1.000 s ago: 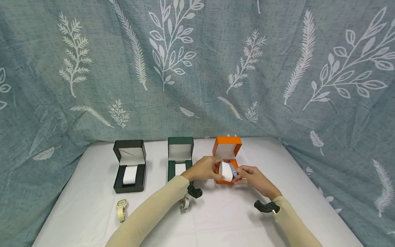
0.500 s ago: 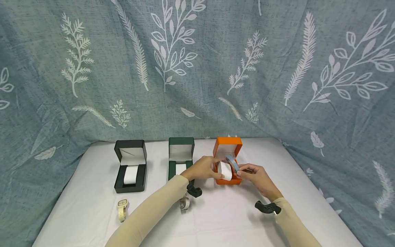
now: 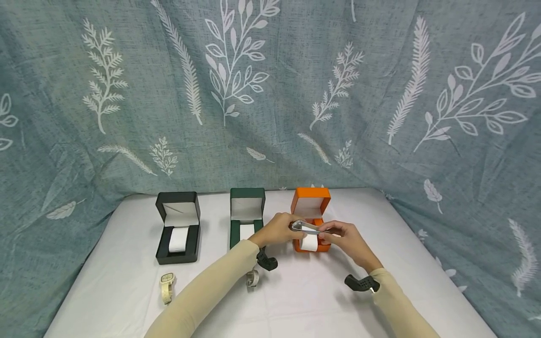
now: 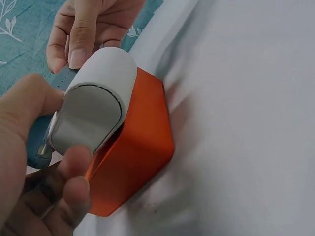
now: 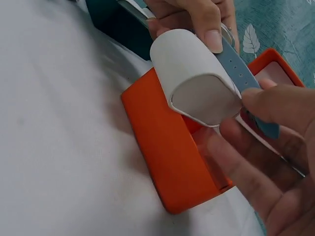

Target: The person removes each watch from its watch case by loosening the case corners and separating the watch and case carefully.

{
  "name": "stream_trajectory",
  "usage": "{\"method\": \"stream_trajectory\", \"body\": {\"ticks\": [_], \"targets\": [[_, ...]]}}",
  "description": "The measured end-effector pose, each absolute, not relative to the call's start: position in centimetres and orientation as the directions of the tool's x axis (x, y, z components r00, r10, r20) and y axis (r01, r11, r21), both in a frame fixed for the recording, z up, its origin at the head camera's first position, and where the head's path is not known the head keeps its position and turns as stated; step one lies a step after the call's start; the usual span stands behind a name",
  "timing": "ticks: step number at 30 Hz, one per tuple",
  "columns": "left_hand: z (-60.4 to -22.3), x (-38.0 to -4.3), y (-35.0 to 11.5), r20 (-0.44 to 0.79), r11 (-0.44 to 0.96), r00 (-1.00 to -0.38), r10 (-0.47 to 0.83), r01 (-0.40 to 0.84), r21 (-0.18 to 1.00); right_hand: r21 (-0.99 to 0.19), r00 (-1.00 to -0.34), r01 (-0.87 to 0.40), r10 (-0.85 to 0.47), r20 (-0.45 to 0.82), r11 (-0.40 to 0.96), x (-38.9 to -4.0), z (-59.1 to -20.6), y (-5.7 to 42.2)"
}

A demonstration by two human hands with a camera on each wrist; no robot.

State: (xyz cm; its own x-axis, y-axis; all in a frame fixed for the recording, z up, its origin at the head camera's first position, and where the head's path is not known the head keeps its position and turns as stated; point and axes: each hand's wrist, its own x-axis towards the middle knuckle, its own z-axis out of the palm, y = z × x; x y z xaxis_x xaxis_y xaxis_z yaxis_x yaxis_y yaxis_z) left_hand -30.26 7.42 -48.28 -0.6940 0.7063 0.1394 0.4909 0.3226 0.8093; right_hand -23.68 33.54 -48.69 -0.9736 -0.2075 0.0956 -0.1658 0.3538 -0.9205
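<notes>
A watch with a blue-grey strap point(image 3: 311, 229) spans both hands over the orange watch box point(image 3: 313, 193). My left hand point(image 3: 279, 228) pinches its silver end, and my right hand point(image 3: 345, 238) pinches the other end between thumb and fingers. Small holes run along the strap point(image 5: 241, 74) in the right wrist view. Below and in front of the watch, the white cushion point(image 3: 309, 243) sits tilted in the box's base, its flat end point(image 4: 88, 118) facing the left wrist camera. Part of the watch is hidden behind the cushion and my fingers.
An open black box point(image 3: 177, 197) and an open green box point(image 3: 247, 193), each with a white cushion, stand to the left. A cream watch point(image 3: 166, 287) lies before the black box; a silver watch point(image 3: 252, 278) lies beside my left forearm. A patterned curtain point(image 3: 270, 94) hangs behind.
The watch has come off the cushion's right side, swung up above it, and now lies crosswise between the hands. My left fingers have gone from the cushion to the watch.
</notes>
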Motion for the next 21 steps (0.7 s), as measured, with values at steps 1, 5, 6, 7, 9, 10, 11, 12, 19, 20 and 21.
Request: {"method": "stream_trajectory", "body": {"ticks": [1, 5, 6, 7, 9, 10, 11, 12, 19, 20, 21], "targets": [[-48.36, -30.31, 7.38, 0.136, 0.321, -0.691, 0.71, 0.489, 0.811, -0.902, -0.972, -0.182, -0.208, 0.105, 0.392, -23.71, -48.65, 33.53], [-48.59, -30.38, 7.23, 0.131, 0.315, -0.678, 0.724, 0.494, 0.811, -0.817, -0.969, -0.235, -0.19, 0.156, 0.527, -23.8, -48.54, 33.46], [-48.63, -30.4, 7.22, 0.133, 0.314, -0.675, 0.726, 0.496, 0.81, -0.793, -0.968, -0.247, -0.185, 0.171, 0.557, -23.81, -48.52, 33.43], [-48.65, -30.41, 7.21, 0.136, 0.311, -0.672, 0.728, 0.501, 0.808, -0.774, -0.967, -0.254, -0.178, 0.184, 0.581, -23.82, -48.48, 33.38], [-48.63, -30.42, 7.27, 0.149, 0.308, -0.662, 0.735, 0.522, 0.795, -0.743, -0.964, -0.264, -0.163, 0.208, 0.615, -23.85, -48.42, 33.26], [-48.61, -30.43, 7.31, 0.155, 0.305, -0.656, 0.739, 0.531, 0.79, -0.732, -0.963, -0.269, -0.159, 0.217, 0.626, -23.85, -48.41, 33.23], [-48.56, -30.45, 7.35, 0.164, 0.305, -0.649, 0.743, 0.547, 0.78, -0.726, -0.962, -0.271, -0.157, 0.222, 0.632, -23.84, -48.4, 33.21], [-48.47, -30.45, 7.36, 0.169, 0.306, -0.641, 0.749, 0.56, 0.77, -0.721, -0.961, -0.274, -0.158, 0.226, 0.636, -23.83, -48.4, 33.22], [-48.19, -30.38, 7.37, 0.167, 0.334, -0.595, 0.786, 0.637, 0.695, -0.873, -0.981, -0.165, -0.171, 0.096, 0.458, -23.88, -48.6, 33.26], [-48.21, -30.38, 7.42, 0.169, 0.33, -0.589, 0.79, 0.641, 0.693, -0.891, -0.985, -0.133, -0.16, 0.069, 0.435, -23.89, -48.52, 33.16], [-48.22, -30.38, 7.45, 0.171, 0.324, -0.585, 0.793, 0.642, 0.695, -0.896, -0.988, -0.108, -0.144, 0.049, 0.431, -23.93, -48.45, 33.06]]}}
